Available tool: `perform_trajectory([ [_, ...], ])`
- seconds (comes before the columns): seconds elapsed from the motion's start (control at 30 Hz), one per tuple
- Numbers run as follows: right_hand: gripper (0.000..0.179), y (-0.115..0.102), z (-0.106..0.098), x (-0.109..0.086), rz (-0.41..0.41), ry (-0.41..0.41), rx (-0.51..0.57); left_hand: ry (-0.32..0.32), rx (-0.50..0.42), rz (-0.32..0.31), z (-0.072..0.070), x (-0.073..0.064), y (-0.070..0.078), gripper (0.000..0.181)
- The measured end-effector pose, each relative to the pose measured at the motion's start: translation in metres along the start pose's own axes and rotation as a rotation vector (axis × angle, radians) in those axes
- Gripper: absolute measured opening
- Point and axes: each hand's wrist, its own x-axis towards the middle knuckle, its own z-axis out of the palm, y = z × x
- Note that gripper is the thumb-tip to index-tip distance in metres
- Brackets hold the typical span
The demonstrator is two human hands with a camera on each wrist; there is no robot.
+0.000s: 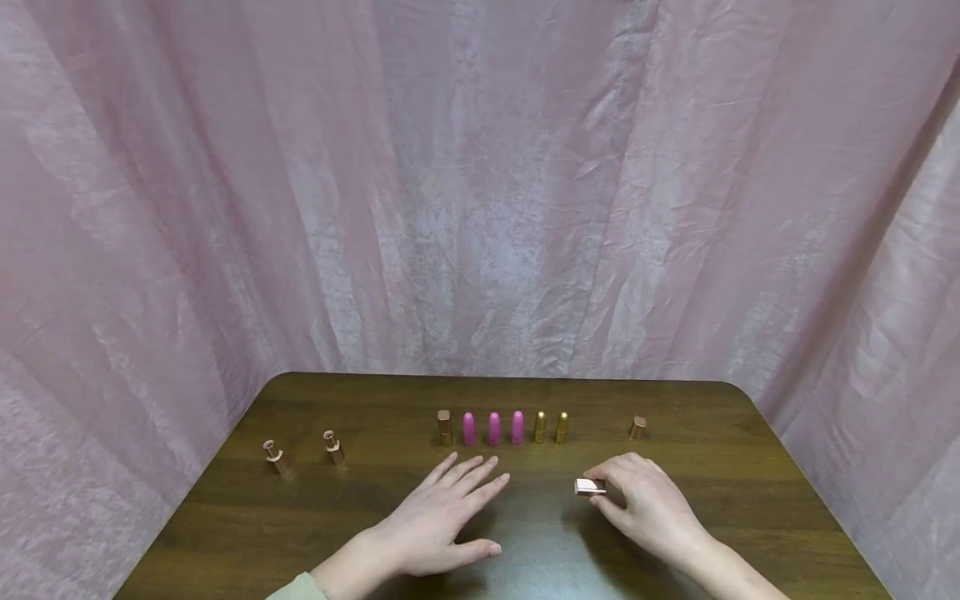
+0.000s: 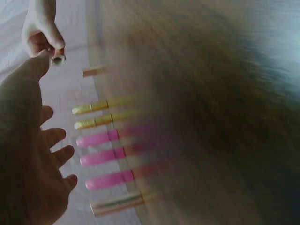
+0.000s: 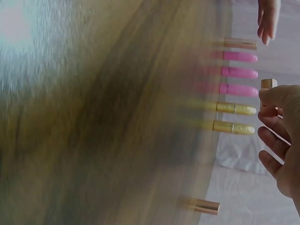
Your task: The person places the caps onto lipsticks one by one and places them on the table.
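Observation:
My right hand [image 1: 648,504] pinches a shiny rose-gold lipstick cap [image 1: 589,487] between thumb and fingers, held sideways over the table. Its hollow end [image 2: 58,60] faces the camera in the left wrist view. With fingers spread and straight, my left hand [image 1: 438,521] hovers over the table and holds nothing. Beyond the hands stands a row: a rose-gold lipstick tube [image 1: 445,428], several bullet-shaped tubes, three of them pink [image 1: 493,429] and two gold [image 1: 562,428]. At the left, two uncapped rose-gold lipstick tubes [image 1: 276,457] [image 1: 334,448] stand apart.
Another small rose-gold cap [image 1: 637,427] stands at the right, towards the back of the brown wooden table [image 1: 232,517]. Pink velvety curtains [image 1: 495,208] hang behind the table and along both sides.

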Motion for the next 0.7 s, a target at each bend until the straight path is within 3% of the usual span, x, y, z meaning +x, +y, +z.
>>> perform_trajectory([
  [0.2, 0.035, -0.007, 0.009, -0.001, -0.010, 0.002, 0.019, 0.182, -0.092, -0.162, -0.011, -0.022, -0.020, 0.066],
  [0.43, 0.035, -0.009, 0.012, -0.002, -0.010, -0.001, 0.019, 0.457, -0.100, -0.377, -0.031, -0.052, -0.061, 0.060],
  [0.57, 0.035, -0.010, 0.014, 0.000, -0.023, 0.005, 0.022, 0.518, -0.140, -0.543, -0.039, -0.069, -0.084, 0.064],
  [0.7, 0.034, -0.012, 0.016, 0.001, -0.042, 0.003, 0.028, 0.492, -0.190, -0.731, -0.039, -0.084, -0.102, 0.070],
])
